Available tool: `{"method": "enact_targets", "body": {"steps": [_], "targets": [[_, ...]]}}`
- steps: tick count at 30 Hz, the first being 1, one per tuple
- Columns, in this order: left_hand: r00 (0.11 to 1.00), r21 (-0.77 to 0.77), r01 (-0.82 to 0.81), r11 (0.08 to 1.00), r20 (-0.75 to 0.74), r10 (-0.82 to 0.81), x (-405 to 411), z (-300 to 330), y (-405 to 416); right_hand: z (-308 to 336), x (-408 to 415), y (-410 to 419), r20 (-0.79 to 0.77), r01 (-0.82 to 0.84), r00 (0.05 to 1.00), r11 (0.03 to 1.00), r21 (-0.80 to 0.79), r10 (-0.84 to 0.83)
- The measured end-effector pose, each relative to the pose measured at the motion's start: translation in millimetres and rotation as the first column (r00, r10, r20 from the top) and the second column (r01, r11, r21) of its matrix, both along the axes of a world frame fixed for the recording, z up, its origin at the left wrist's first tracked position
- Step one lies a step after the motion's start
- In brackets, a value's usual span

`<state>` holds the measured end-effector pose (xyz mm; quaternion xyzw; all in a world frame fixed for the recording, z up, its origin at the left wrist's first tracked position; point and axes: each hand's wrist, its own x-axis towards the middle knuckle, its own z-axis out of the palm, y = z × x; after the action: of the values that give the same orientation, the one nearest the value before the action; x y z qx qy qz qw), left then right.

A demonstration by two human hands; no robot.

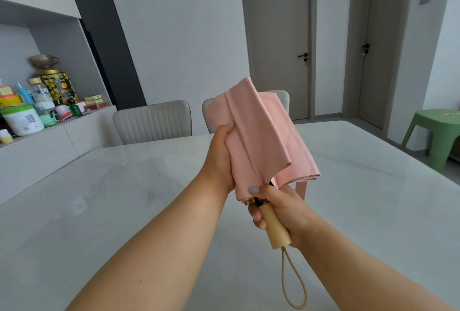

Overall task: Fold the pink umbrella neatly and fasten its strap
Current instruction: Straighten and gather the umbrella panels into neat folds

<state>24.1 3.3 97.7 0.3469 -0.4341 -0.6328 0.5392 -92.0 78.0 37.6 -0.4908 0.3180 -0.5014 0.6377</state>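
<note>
We hold the umbrella (258, 136) up over the table (124, 186), its pink canopy collapsed and gathered into loose flat pleats that slant up and away from us. Our left hand (221, 156) grips the canopy from the left side, fingers wrapped behind the cloth and the thumb lying on the front pleat. Our right hand (278, 211) is curled round the pale handle (276, 231), with the thumb pressed on the lower hem of the canopy just above the dark collar. A beige cord loop (293, 283) hangs from the handle's end, and the pink strap (301, 190) dangles loose at the canopy's lower right edge, unfastened. The table is white and glossy, and both our forearms reach over it. Two pale chairs (151, 121) stand at its far side, the right one mostly hidden behind the umbrella. On the left, a shelf (74, 121) carries a crowd of containers: a white tub (23, 121) with a green lid and a barcode label, a dark tin (58, 86) printed with yellow fruit, bottles and small boxes; their writing is too small for us to read. Two grey doors (276, 36) with dark handles stand in the back wall, and a green stool (433, 134) sits at the right.
</note>
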Motion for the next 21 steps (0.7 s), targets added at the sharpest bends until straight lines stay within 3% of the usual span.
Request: {"method": "enact_targets", "body": {"steps": [4,9,15,18,21], "targets": [[0.999,-0.016,0.015,1.000,-0.045,-0.015,-1.0,1.6,2.0,-2.4,2.8,-4.0,0.041,0.016,0.999,1.000,-0.014,-0.015],[0.998,0.012,-0.002,1.000,-0.068,0.002,-7.3,-2.7,2.7,0.4,-6.3,-6.6,0.205,-0.162,0.969,0.981,0.106,0.138],[0.999,-0.062,-0.019,0.998,0.031,0.021,-4.8,0.2,-0.9,6.6,-16.7,-5.8,0.117,-0.093,0.989,0.994,0.054,0.086],[0.999,-0.021,-0.002,1.000,0.054,0.003,-0.7,-0.1,-1.3,6.5,-17.4,-6.9,0.143,-0.086,0.987,0.995,0.042,0.079],[0.981,-0.052,-0.094,0.994,0.167,0.102,5.9,5.9,-4.3,3.1,-16.9,-10.0,0.122,-0.028,0.992,0.999,0.046,0.022]]}}
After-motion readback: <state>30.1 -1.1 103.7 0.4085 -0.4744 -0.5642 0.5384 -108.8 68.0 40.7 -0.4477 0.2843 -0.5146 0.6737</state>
